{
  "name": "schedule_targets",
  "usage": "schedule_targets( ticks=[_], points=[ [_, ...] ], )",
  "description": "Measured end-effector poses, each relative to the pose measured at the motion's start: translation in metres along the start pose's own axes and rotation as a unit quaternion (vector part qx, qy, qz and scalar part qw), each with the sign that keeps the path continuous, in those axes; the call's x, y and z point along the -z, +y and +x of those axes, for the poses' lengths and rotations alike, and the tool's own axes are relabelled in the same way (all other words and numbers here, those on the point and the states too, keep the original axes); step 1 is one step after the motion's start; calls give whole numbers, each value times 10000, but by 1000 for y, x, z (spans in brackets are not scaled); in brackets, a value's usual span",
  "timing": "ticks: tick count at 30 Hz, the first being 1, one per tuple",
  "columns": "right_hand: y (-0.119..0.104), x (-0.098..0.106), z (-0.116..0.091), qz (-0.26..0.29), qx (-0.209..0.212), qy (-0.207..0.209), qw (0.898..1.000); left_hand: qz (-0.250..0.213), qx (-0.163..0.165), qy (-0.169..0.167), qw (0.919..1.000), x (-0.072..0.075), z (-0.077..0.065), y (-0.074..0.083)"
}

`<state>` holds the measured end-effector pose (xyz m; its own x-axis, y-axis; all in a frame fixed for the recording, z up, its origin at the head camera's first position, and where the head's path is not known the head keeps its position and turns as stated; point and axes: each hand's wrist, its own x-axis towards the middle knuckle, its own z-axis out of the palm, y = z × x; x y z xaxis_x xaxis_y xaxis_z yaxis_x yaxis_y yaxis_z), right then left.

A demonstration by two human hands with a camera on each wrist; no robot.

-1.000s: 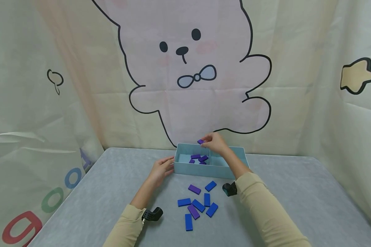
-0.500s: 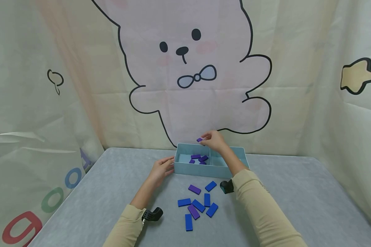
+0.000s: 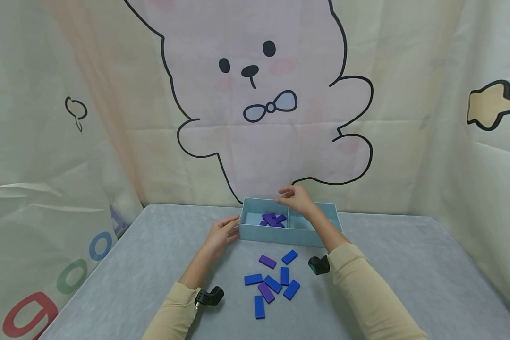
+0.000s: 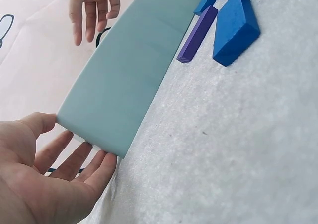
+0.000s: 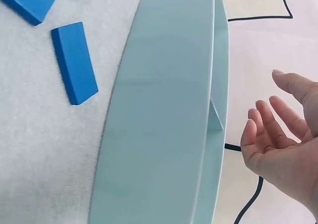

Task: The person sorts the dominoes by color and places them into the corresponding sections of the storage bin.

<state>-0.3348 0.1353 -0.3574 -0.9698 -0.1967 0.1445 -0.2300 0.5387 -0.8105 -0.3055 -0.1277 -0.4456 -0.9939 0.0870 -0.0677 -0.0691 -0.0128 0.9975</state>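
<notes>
A pale blue two-compartment box (image 3: 263, 232) stands at the back of the table. Purple blocks (image 3: 279, 218) lie in its left compartment, several of them in a loose pile. My left hand (image 3: 219, 236) touches the box's left end with its fingertips, fingers fairly straight, as the left wrist view (image 4: 59, 174) also shows. Above the box, near the divider, hovers my right hand (image 3: 296, 200). In the right wrist view that hand (image 5: 285, 134) has loosely bent fingers, thumb apart, and nothing between them.
In front of the box several blue blocks (image 3: 273, 284) and two purple blocks (image 3: 267, 261) lie scattered on the grey table (image 3: 174, 245). A patterned curtain (image 3: 255, 141) hangs close behind the box.
The purple block in my right hand has been let go and now lies with the others in the left compartment. My left hand has stayed at the box's end.
</notes>
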Motion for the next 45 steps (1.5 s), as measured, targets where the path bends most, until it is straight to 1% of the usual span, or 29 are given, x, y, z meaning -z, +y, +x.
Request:
schedule_targets(
  ticks=[4,12,19,27,31,34,38,41,45],
  points=[
    [4,-1,-5,88,61,31,9999,18,4,-13,10000,0,-1,1],
    [10,-3,-18,274,161,-38,9995,23,-26,-46,10000,0,-1,1],
    [15,-6,-30,322,329,-61,9989,27,-47,-40,10000,1,0,-1],
    [19,-13,-42,396,157,-27,9991,36,-41,-32,10000,1,-2,0],
    [18,-18,-48,390,165,-54,9991,20,-25,-39,10000,1,-3,0],
    [18,-21,-53,383,250,-66,9989,7,-12,-33,10000,1,-3,-1],
    [16,-25,-59,398,276,23,9988,9,-28,-11,10000,0,-3,0],
    [15,-28,-64,414,203,64,9989,14,-48,5,10000,0,-2,-1],
    [12,-31,-73,458,221,-36,9987,7,-56,12,10000,0,-1,-1]
  ],
)
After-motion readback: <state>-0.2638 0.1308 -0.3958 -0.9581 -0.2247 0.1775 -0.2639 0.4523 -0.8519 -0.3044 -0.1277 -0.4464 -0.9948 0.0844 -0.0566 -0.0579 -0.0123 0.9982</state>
